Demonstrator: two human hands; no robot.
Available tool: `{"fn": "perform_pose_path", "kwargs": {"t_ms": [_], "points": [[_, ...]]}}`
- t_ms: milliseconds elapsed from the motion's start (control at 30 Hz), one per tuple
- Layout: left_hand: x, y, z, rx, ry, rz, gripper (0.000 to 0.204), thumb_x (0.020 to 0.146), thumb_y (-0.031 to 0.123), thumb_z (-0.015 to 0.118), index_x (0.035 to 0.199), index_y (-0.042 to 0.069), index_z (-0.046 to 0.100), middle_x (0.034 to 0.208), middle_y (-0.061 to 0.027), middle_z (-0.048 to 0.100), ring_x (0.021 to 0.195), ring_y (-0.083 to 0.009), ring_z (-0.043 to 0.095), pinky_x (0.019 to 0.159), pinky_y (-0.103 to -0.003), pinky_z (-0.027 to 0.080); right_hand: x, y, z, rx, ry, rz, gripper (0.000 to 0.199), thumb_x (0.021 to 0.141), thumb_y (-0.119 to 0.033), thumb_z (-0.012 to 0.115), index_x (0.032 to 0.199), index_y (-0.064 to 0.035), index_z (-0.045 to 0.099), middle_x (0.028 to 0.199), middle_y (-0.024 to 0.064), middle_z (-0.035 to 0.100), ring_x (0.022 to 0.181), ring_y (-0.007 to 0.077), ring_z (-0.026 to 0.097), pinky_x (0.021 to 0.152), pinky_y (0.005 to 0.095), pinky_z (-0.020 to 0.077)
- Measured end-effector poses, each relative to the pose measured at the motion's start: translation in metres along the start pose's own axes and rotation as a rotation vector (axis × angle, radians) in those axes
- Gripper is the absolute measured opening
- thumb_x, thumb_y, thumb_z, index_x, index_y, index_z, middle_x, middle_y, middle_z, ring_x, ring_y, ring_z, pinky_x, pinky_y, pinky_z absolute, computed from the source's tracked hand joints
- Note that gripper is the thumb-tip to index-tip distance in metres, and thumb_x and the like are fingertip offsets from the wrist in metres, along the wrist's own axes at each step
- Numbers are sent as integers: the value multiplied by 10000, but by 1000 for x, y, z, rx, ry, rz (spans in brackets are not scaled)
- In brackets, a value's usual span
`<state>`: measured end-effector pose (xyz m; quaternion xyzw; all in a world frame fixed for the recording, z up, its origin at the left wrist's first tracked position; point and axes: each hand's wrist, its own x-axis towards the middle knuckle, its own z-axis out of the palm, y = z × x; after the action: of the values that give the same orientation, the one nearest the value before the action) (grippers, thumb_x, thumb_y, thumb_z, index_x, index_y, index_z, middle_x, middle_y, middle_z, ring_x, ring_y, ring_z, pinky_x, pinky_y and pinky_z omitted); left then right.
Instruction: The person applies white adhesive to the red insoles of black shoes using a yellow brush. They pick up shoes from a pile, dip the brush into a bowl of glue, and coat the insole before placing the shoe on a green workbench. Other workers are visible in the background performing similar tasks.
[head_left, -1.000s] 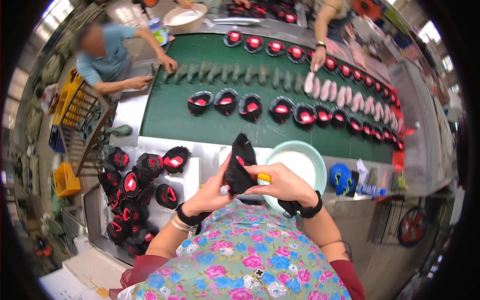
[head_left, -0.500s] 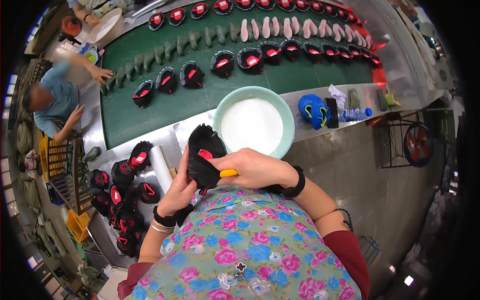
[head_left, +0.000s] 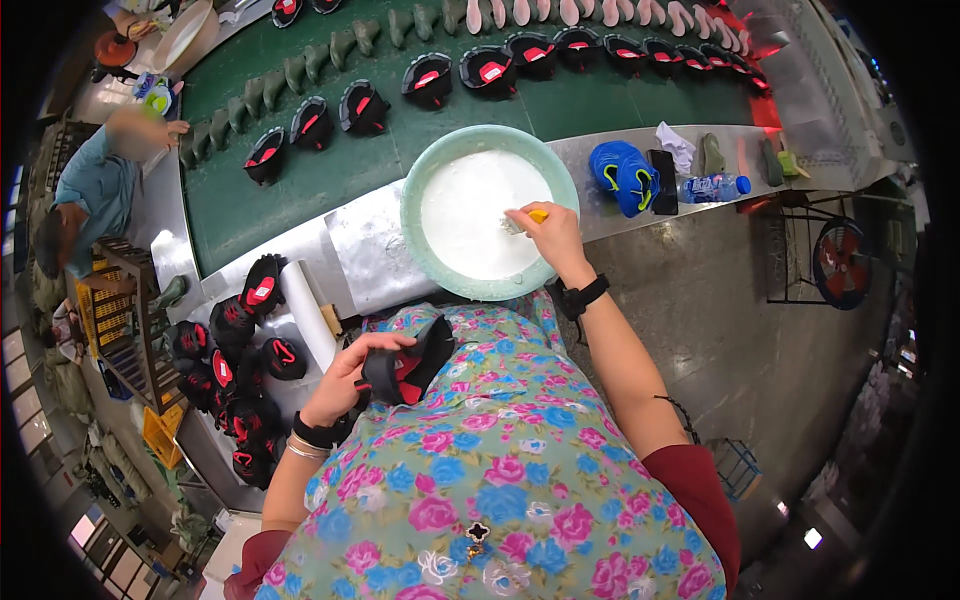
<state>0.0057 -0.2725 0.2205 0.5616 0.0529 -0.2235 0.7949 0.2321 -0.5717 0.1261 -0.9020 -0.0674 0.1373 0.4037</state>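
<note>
My left hand (head_left: 342,386) is closed on a black shoe upper (head_left: 432,358) with a red lining, held low in front of my flowered apron. Over the pale green basin (head_left: 413,240), my right hand (head_left: 552,240) grips a brush (head_left: 539,215) with a yellow handle. The brush's bristle end reaches the white liquid (head_left: 465,225) that fills much of the basin; how deep it dips is hard to see.
Black uppers (head_left: 490,70), grey-green lasts (head_left: 295,75) and pink insoles (head_left: 570,12) line the green conveyor. A pile of black shoe uppers (head_left: 245,410) lies left beside a white roll (head_left: 310,315). Right of the basin stand a blue shoe (head_left: 625,178) and a bottle (head_left: 715,188). A co-worker (head_left: 98,190) is far left.
My right hand has moved away from the upper to the basin, taking the brush into the white liquid. My left hand has lowered and tilted the upper.
</note>
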Motion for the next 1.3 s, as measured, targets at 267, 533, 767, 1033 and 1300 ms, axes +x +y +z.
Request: {"fn": "perform_pose_path", "kwargs": {"t_ms": [267,533,767,1033,1300], "points": [[52,-25,-3,-424,237,-158,515,1008,34,463,1487,127,298,1427,-146,479,1245,-291,569,968,-480,545,-5,35,41,8,17,-58,184,774,-132,791,915,-18,757,884,194,719,777,317,704,729,364,559],[119,-36,-15,-470,138,-177,517,1037,135,458,1525,157,289,1472,-127,455,1258,-287,568,946,-473,571,-31,-76,-41,427,-4,-223,213,767,-56,792,974,-20,754,905,118,741,802,217,713,742,290,549],[137,-15,7,-464,103,-123,546,1007,21,454,1527,138,332,1454,-104,482,1245,-248,576,972,-434,559,-25,-81,-56,416,68,-227,185,783,-61,794,954,-5,751,854,127,739,755,189,712,690,290,545],[148,-5,6,-170,224,101,535,972,-45,483,1487,83,412,1299,-96,612,1140,-196,636,937,-334,559,-40,-77,-55,98,-18,22,334,793,-271,786,758,52,706,613,157,662,565,229,680,558,329,517],[150,5,4,-79,266,192,592,933,-102,460,1495,69,390,1373,-116,557,1220,-216,588,994,-356,536,-61,-122,-74,361,-63,7,306,787,-237,805,789,53,707,615,139,665,548,188,661,540,322,505]]}}
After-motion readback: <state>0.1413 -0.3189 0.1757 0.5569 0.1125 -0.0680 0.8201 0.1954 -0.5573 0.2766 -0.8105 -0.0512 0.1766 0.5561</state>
